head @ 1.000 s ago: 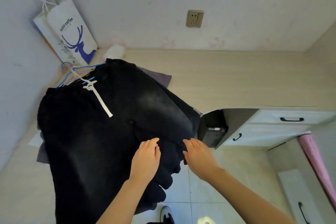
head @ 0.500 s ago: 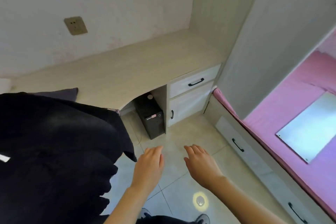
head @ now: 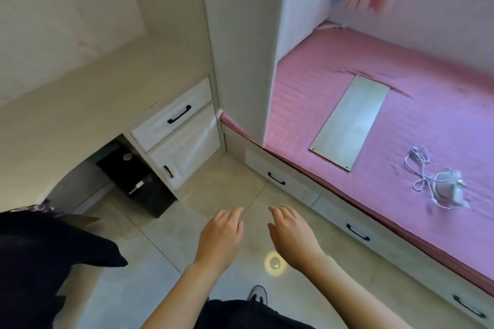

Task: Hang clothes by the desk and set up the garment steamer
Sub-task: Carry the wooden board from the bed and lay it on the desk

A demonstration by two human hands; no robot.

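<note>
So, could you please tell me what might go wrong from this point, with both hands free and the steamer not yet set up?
1. The white device's cord lies in loose loops on the pink bed; lifting it with the left hand or right hand could snag or tangle it.
2. The black garment hangs close beside the person and could be brushed off when turning.
3. The flat board on the bed might get knocked while reaching.

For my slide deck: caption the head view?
Both hands, left and right, open over the floor; steamer on the bed.
</note>
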